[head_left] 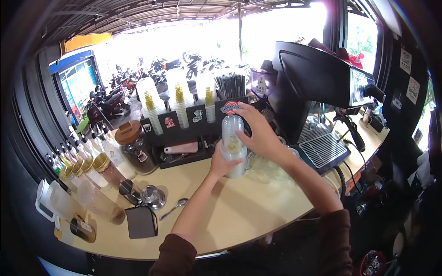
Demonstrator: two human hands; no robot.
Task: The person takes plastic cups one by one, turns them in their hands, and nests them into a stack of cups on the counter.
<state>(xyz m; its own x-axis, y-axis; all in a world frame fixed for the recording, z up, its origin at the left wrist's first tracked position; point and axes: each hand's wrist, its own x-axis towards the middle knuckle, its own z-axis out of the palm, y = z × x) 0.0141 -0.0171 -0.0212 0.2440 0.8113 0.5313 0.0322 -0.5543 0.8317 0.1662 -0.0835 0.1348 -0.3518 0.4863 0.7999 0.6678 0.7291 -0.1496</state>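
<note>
Sleeves [177, 255] in front, cup stack [230, 131] in grip

Item 1: left hand [223, 163]. Fingers wrapped about the stack's lower part, thumb across its front. I read this as the steadying grip, set low where the stack is broader.

Item 2: right hand [258, 131]. Thumb and forefinger parted wide beside the upper end; from my remote seat I cannot tell whether they grip. Set high, they seem placed to control the top.

Item 3: cup stack. Clear, gold-printed, narrow end up, between both hands in front of the holder [214, 112]. Whether its base touches the surface [248, 207], I cannot tell.

Item 4: holder. Black, stickered. Carries nested cups [180, 99] in columns, wide ends up, and straws [231, 85] at one end; presumably kept upright for quick picking.

Item 5: glasses [268, 168]. Clear, clustered just beside the stack; contents not made out.

Item 6: jar [140, 158]. Wooden lid on, dark contents, likely beans.

Item 7: canisters [112, 171]. Gold lids, in a row; brown in the nearest, white in the next. Clear walls probably let me sort by colour.

Item 8: spoon [174, 209]. Loose on the surface.
</note>
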